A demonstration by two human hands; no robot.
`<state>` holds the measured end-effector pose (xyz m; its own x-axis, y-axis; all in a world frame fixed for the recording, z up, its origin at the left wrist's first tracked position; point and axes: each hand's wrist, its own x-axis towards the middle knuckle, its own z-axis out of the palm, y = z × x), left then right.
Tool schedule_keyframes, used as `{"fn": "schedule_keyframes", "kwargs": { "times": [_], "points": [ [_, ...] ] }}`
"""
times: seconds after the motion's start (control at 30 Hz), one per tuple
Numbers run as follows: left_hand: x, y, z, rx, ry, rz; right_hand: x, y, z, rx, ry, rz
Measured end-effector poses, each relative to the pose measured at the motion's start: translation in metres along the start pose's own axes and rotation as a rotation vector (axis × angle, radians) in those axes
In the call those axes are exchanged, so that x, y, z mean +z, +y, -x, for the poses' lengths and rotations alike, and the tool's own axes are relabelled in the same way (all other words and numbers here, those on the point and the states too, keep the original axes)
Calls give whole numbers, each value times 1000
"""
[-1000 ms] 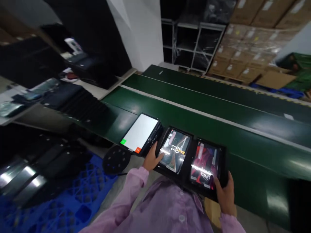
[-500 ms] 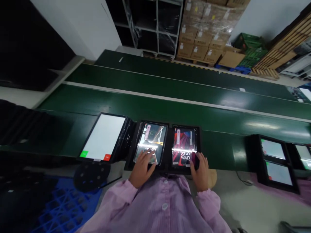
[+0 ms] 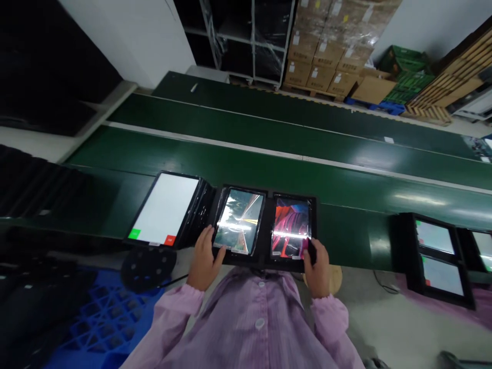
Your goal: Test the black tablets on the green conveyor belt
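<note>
Two lit tablets sit side by side in a black foam tray (image 3: 269,230) at the near edge of the green bench. The left tablet (image 3: 240,220) shows a road-like picture, the right tablet (image 3: 291,225) a red and purple one. My left hand (image 3: 203,261) is round the tray's near left corner, thumb by the left tablet's lower edge. On the tray's right near corner my right hand (image 3: 318,266) has its thumb at the right tablet's corner and its fingers along the outer side. Fingertips are partly hidden.
Left of the tray stands a tablet with a white screen (image 3: 165,207) and green and red corner blocks. Another black tray (image 3: 442,256) with lit tablets is at right. Behind the green bench (image 3: 269,164) are stacked cartons (image 3: 323,56). A blue pallet (image 3: 103,307) lies below left.
My left hand has moved left off the left tablet's screen to the tray's corner. Clock and notification overlays have gone from both screens. My right hand has barely moved.
</note>
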<state>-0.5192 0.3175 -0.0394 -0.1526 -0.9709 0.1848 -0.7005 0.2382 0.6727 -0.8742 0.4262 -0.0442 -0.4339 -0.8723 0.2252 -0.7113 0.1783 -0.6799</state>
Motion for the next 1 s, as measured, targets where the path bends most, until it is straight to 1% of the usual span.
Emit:
{"fn": "schedule_keyframes", "kwargs": {
  "times": [0.07, 0.1, 0.17, 0.23, 0.3, 0.37, 0.5, 0.57, 0.6, 0.67, 0.7, 0.73, 0.77, 0.83, 0.87, 0.93, 1.0],
  "points": [
    [3, -8, -3, -77, 28, 25, -9, 18, -4, 87, 32, -5],
    [2, -13, -4, -124, 16, 35, -11, 24, -5, 128, 19, -25],
    [0, -22, -7, -208, -46, 64, -10, 31, -7, 198, -51, -95],
    [-6, -27, -9, -259, -111, 98, -8, 32, -7, 241, -126, -150],
    [-11, -29, -11, -268, -149, 127, -6, 31, -7, 249, -163, -161],
    [-15, -28, -12, -254, -188, 148, -5, 32, -6, 231, -174, -152],
    [-17, -29, -14, -233, -278, 161, -6, 39, -5, 210, -207, -151],
    [-16, -29, -13, -227, -279, 133, -7, 41, -6, 208, -200, -141],
    [-15, -27, -13, -220, -249, 100, -7, 40, -7, 200, -179, -120],
    [-8, -16, -12, -169, -138, 11, -6, 34, -10, 149, -111, -40],
    [-3, -8, -12, -117, -88, -28, -4, 30, -11, 98, -81, 8],
    [4, 3, -13, -47, -67, -54, -2, 25, -13, 34, -68, 56],
    [12, 14, -14, 35, -84, -62, 0, 21, -14, -32, -69, 100],
    [29, 37, -20, 201, -207, -43, 5, 14, -16, -132, -82, 172],
    [37, 47, -25, 263, -277, -37, 7, 12, -16, -154, -84, 202],
    [50, 63, -35, 326, -369, -61, 8, 9, -13, -164, -62, 254],
    [55, 74, -40, 334, -410, -124, 6, 4, -10, -172, -24, 287]
  ]
}}
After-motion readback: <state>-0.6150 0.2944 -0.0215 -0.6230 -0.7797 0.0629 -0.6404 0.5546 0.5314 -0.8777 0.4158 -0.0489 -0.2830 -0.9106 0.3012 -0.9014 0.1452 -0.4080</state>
